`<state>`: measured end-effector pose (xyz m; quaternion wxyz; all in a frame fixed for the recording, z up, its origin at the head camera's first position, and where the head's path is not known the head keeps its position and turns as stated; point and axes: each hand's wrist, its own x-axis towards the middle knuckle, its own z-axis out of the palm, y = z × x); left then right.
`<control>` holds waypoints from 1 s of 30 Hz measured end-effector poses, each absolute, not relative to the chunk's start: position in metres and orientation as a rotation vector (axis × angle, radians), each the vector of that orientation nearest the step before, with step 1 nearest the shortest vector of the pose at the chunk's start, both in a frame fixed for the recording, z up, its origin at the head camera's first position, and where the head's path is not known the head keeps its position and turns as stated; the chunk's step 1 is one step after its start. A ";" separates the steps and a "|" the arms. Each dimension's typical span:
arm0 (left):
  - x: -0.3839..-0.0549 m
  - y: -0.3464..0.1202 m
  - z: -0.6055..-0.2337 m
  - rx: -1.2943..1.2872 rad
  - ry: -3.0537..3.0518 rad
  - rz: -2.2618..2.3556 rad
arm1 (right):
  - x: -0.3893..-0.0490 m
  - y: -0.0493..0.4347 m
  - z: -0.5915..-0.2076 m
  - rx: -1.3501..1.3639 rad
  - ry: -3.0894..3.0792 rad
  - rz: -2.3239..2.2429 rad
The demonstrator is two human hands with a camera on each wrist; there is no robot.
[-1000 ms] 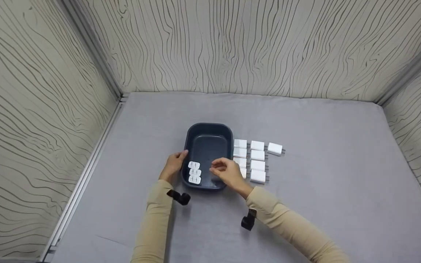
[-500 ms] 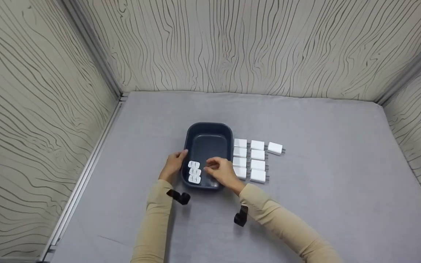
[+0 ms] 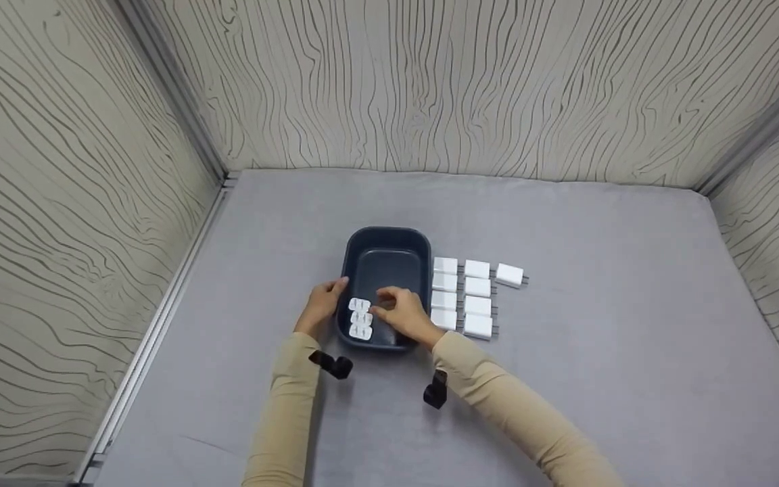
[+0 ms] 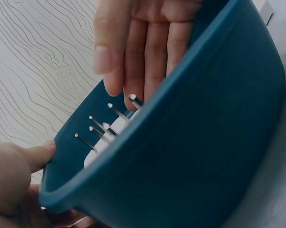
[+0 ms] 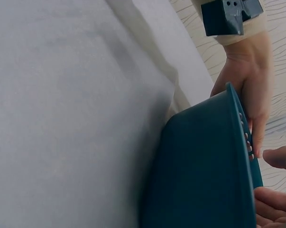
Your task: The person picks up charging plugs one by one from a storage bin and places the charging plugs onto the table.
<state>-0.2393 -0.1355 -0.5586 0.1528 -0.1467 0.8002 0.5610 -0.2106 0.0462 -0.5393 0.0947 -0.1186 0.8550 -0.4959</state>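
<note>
Over the near half of a dark blue plastic tub (image 3: 389,243), my right hand (image 3: 404,312) hovers with thumb and fingers spread apart and nothing between them. Its fingertips are close beside three white charger plugs (image 3: 360,318) in the tub's near left corner. Those chargers stand with their metal prongs (image 4: 109,105) pointing up, as the left wrist view shows. My left hand (image 3: 322,308) grips the tub's left rim, thumb (image 4: 41,154) on the inner side and fingers below the edge outside.
Right of the tub, several white chargers (image 3: 477,287) lie in two columns, prongs to the right. One more charger (image 3: 510,275) lies farther right at a slight angle. Grey cloth (image 3: 619,304) covers the table, and patterned panels (image 3: 464,88) enclose it.
My right hand has moved left across the tub, from its right side to beside the three chargers. My left hand, the tub and the chargers have stayed put.
</note>
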 end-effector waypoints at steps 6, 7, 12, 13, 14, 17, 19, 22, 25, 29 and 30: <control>-0.240 -0.135 -0.560 -0.455 2.256 1.633 | -0.214 0.044 -0.546 -0.414 2.526 -1.452; -0.240 -0.135 -0.561 -0.458 2.260 1.632 | -0.214 0.044 -0.546 -0.420 2.522 -1.455; -0.240 -0.135 -0.561 -0.458 2.275 1.628 | -0.215 0.041 -0.548 -0.460 2.529 -1.467; -0.240 -0.134 -0.561 -0.462 2.271 1.629 | -0.215 0.041 -0.548 -0.465 2.530 -1.466; -0.240 -0.134 -0.561 -0.468 2.263 1.629 | -0.216 0.040 -0.548 -0.473 2.531 -1.464; -0.240 -0.134 -0.560 -0.486 2.247 1.628 | -0.217 0.039 -0.549 -0.481 2.519 -1.456; -0.240 -0.134 -0.560 -0.489 2.249 1.625 | -0.217 0.039 -0.550 -0.489 2.510 -1.446; -0.239 -0.134 -0.560 -0.484 2.256 1.634 | -0.218 0.038 -0.551 -0.508 2.501 -1.431; -0.239 -0.134 -0.561 -0.476 2.258 1.649 | -0.218 0.038 -0.552 -0.530 2.488 -1.415; -0.240 -0.134 -0.561 -0.467 2.266 1.659 | -0.219 0.037 -0.553 -0.558 2.469 -1.389; -0.240 -0.134 -0.561 -0.467 2.267 1.662 | -0.218 0.037 -0.553 -0.559 2.462 -1.388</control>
